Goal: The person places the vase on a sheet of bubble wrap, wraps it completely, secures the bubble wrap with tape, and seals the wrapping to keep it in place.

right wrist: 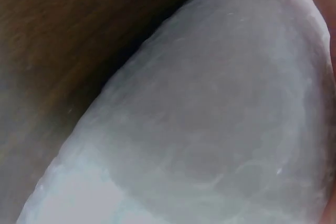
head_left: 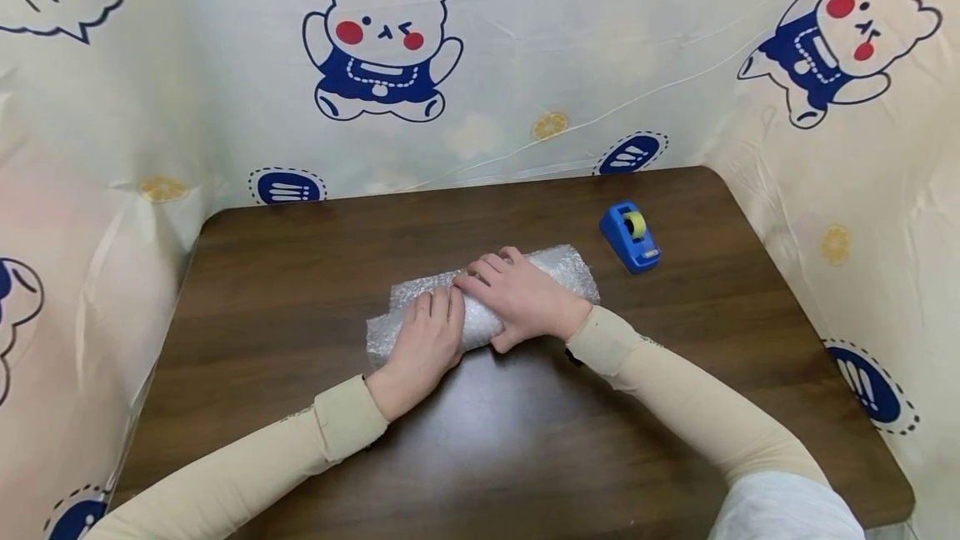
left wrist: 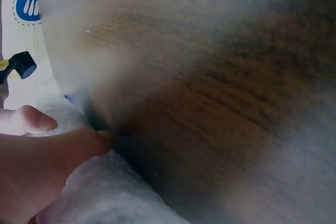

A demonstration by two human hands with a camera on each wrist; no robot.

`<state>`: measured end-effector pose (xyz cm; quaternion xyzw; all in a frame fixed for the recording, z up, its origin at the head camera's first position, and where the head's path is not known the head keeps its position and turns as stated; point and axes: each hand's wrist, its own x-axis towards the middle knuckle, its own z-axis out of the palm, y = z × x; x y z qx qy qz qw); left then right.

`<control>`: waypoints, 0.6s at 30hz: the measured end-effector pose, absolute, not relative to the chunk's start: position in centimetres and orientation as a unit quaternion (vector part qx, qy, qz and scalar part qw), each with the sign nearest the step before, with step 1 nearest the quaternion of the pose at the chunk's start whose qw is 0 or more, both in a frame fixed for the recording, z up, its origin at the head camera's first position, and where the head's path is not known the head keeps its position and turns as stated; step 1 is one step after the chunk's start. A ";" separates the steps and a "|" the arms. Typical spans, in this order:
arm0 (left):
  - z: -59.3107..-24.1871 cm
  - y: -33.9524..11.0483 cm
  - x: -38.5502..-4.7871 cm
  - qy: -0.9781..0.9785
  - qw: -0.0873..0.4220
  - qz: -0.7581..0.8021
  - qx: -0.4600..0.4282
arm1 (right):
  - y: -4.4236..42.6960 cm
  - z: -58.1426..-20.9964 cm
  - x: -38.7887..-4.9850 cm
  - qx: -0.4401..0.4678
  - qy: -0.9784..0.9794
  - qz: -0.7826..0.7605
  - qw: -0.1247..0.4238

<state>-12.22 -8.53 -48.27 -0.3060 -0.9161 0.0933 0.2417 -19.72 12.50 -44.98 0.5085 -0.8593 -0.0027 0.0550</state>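
A roll of clear bubble wrap lies slantwise on the dark wooden table; what is inside it cannot be made out. My left hand grips its left part, fingers bent over the top. In the left wrist view the thumb presses along the near side of the wrap. Beside it, my right hand holds the roll right of its middle, with fingers spread across it and the thumb on the near side. Wrap fills most of the right wrist view.
A blue tape dispenser with a yellowish roll stands at the back right, apart from the wrap. The brown table has rounded corners. Printed curtains with cartoon bears hang around its back and sides.
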 end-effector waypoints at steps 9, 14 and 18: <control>-46.7 -10.1 -13.8 -0.934 0.110 -0.072 -0.333 | 12.4 -44.8 -19.3 0.476 -0.877 -0.031 0.062; -45.9 -12.2 -16.0 -0.936 -0.036 -0.236 -0.261 | 12.4 -44.8 -19.1 0.482 -0.872 -0.028 0.076; -46.4 -13.1 -16.5 -0.937 -0.116 -0.231 -0.233 | 12.4 -44.9 -19.1 0.486 -0.870 -0.031 0.078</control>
